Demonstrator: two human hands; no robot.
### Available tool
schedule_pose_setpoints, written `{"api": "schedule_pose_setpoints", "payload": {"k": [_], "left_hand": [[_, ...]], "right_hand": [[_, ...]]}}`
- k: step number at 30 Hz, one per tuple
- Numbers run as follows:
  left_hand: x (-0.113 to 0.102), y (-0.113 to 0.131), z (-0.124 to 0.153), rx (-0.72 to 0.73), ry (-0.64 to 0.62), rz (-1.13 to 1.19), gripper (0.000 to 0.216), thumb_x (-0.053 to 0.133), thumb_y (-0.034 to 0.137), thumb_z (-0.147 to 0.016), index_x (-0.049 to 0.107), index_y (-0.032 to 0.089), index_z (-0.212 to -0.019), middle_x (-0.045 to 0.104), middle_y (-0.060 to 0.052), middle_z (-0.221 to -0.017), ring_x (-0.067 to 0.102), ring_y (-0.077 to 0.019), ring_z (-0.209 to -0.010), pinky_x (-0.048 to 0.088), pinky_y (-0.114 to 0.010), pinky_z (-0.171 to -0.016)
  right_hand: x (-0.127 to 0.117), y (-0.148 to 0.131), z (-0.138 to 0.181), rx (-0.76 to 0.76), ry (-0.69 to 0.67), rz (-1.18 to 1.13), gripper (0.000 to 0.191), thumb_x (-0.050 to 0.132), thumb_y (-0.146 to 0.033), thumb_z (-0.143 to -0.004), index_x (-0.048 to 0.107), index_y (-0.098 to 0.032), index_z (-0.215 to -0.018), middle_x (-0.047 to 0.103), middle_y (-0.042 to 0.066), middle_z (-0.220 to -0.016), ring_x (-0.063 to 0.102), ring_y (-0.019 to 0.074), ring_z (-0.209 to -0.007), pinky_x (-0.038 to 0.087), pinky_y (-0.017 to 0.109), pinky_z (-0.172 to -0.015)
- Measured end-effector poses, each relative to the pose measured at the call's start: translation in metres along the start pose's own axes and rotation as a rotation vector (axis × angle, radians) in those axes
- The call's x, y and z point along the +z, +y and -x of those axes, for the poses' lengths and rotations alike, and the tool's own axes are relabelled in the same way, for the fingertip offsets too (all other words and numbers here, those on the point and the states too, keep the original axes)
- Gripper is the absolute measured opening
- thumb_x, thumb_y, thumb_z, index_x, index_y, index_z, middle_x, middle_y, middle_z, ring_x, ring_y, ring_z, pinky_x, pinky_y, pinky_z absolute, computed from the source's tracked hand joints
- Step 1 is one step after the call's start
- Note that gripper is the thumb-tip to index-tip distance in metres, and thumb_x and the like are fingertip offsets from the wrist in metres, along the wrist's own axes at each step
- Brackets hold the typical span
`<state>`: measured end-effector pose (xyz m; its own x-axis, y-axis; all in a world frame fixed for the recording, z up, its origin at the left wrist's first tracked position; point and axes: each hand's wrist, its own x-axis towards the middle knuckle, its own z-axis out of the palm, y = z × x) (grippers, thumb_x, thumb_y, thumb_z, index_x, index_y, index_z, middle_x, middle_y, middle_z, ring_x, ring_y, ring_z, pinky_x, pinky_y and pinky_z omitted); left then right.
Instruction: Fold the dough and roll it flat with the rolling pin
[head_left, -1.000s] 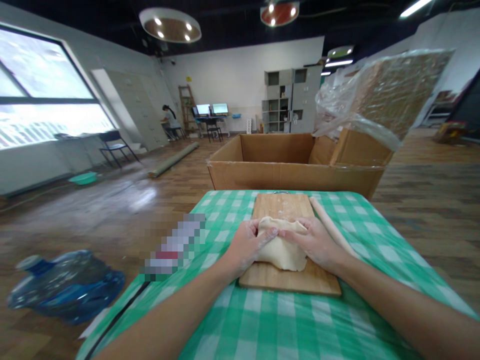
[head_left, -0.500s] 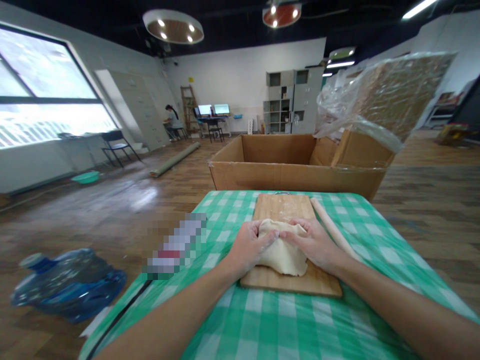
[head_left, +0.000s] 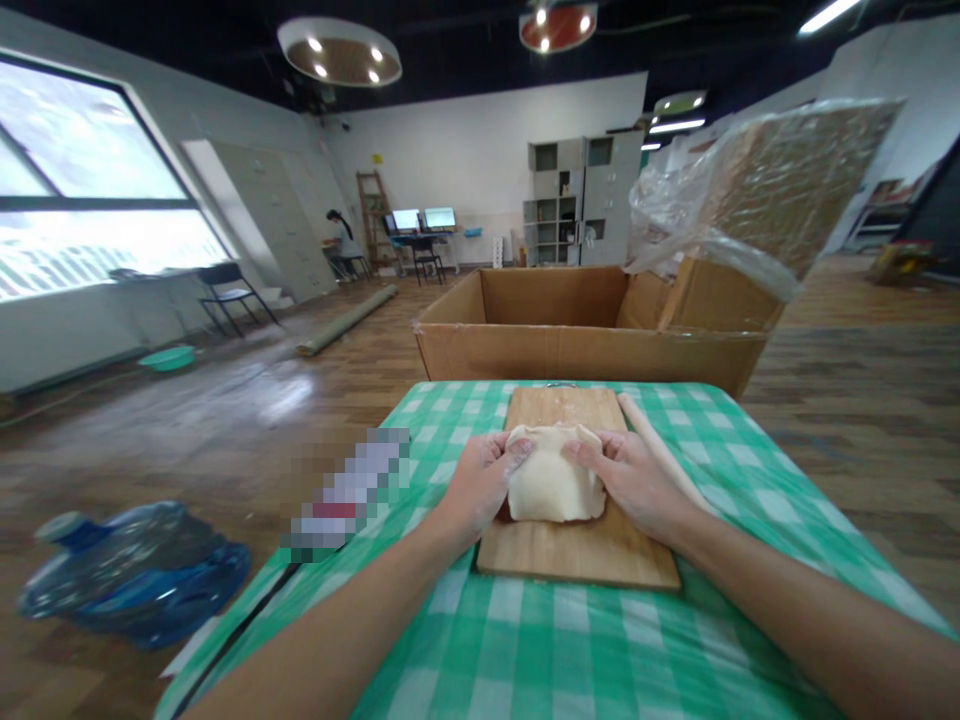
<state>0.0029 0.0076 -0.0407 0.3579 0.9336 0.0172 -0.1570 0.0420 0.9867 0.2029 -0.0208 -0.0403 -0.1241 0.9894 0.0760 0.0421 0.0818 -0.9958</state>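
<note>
A pale sheet of dough hangs between my two hands over a wooden cutting board. My left hand grips its left upper edge, thumb on the near face. At the right upper edge my right hand pinches it the same way; the fingers behind the dough are hidden. White flour dusts both thumbs. A light wooden rolling pin lies along the board's right side, partly behind my right hand.
A green and white checked cloth covers the table. At its left lies a blurred-out device with a black cable. Beyond the far edge stands a large open cardboard box. A blue water bottle lies on the floor at left.
My hands have moved apart, the thumbs no longer meeting in the middle. The dough now spreads wider between them, and its lower edge sits higher over the board.
</note>
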Motion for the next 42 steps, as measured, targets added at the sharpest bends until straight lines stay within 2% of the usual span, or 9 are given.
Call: {"api": "schedule_pose_setpoints", "payload": {"k": [10,14,17,22,27,31,34,38,42], "left_hand": [[-0.009,0.0,-0.005,-0.024,-0.005,0.021,0.053,0.08,0.06,-0.076,0.078,0.009,-0.09,0.075,-0.01,-0.077,0.066,-0.0187,-0.064,0.049,-0.027,-0.061],[-0.01,0.004,-0.004,-0.017,0.016,0.025,0.054,0.08,0.059,-0.077,0.078,0.008,-0.094,0.075,-0.009,-0.075,0.065,-0.0172,-0.063,0.049,-0.025,-0.06],[-0.01,0.004,-0.005,-0.035,-0.004,0.056,0.054,0.081,0.059,-0.076,0.078,0.009,-0.098,0.077,-0.011,-0.081,0.068,-0.0193,-0.068,0.051,-0.027,-0.064],[-0.012,0.002,-0.006,-0.058,-0.002,0.081,0.055,0.081,0.06,-0.075,0.078,0.01,-0.096,0.077,-0.011,-0.083,0.068,-0.0202,-0.069,0.052,-0.028,-0.066],[-0.011,0.006,-0.005,-0.065,-0.015,0.083,0.052,0.082,0.055,-0.076,0.078,0.008,-0.097,0.077,-0.011,-0.082,0.068,-0.0193,-0.067,0.051,-0.027,-0.064],[-0.008,0.007,-0.004,-0.096,0.018,0.159,0.047,0.083,0.051,-0.075,0.078,0.008,-0.095,0.077,-0.011,-0.079,0.069,-0.0207,-0.067,0.054,-0.029,-0.066],[-0.006,0.007,-0.003,-0.115,0.019,0.212,0.044,0.084,0.049,-0.074,0.077,0.01,-0.093,0.077,-0.011,-0.082,0.07,-0.0206,-0.069,0.055,-0.029,-0.068],[-0.001,0.006,0.002,-0.102,-0.08,0.13,0.042,0.086,0.043,-0.074,0.076,0.011,-0.1,0.078,-0.012,-0.093,0.071,-0.0198,-0.076,0.054,-0.027,-0.069],[0.006,0.003,0.007,-0.051,-0.086,-0.05,0.04,0.085,0.045,-0.075,0.076,0.012,-0.095,0.078,-0.01,-0.092,0.069,-0.0208,-0.078,0.051,-0.026,-0.068]], "right_hand": [[0.0,0.005,-0.001,-0.015,-0.017,-0.151,0.044,0.072,-0.06,-0.085,0.074,-0.016,-0.082,0.073,0.005,-0.079,0.06,0.0176,-0.068,0.045,0.027,-0.06],[-0.001,0.008,-0.003,-0.025,-0.021,-0.163,0.046,0.07,-0.062,-0.086,0.074,-0.016,-0.086,0.074,0.007,-0.083,0.062,0.0196,-0.072,0.049,0.03,-0.064],[-0.002,0.01,-0.004,-0.007,0.014,-0.145,0.048,0.07,-0.064,-0.084,0.075,-0.016,-0.087,0.074,0.009,-0.082,0.064,0.0222,-0.073,0.05,0.031,-0.062],[-0.002,0.013,-0.005,0.007,0.051,-0.183,0.052,0.073,-0.066,-0.081,0.079,-0.017,-0.099,0.077,0.011,-0.082,0.068,0.0277,-0.081,0.054,0.036,-0.067],[-0.002,0.019,-0.009,-0.024,0.001,-0.327,0.045,0.071,-0.06,-0.086,0.078,-0.019,-0.103,0.078,0.01,-0.099,0.07,0.0261,-0.089,0.055,0.036,-0.08],[-0.003,0.023,-0.012,0.012,0.037,-0.369,0.037,0.072,-0.054,-0.087,0.079,-0.019,-0.095,0.079,0.01,-0.099,0.071,0.0271,-0.089,0.054,0.036,-0.078],[-0.002,0.021,-0.01,0.005,0.007,-0.401,0.033,0.071,-0.051,-0.088,0.078,-0.019,-0.094,0.078,0.01,-0.1,0.07,0.0255,-0.088,0.054,0.035,-0.078],[-0.001,0.01,-0.005,0.004,-0.08,-0.31,0.034,0.076,-0.051,-0.085,0.076,-0.019,-0.097,0.077,0.006,-0.093,0.068,0.0215,-0.079,0.053,0.032,-0.071],[-0.002,0.0,0.0,0.011,-0.064,-0.013,0.038,0.081,-0.051,-0.078,0.075,-0.018,-0.095,0.074,0.006,-0.09,0.066,0.0226,-0.08,0.049,0.03,-0.063]]}}
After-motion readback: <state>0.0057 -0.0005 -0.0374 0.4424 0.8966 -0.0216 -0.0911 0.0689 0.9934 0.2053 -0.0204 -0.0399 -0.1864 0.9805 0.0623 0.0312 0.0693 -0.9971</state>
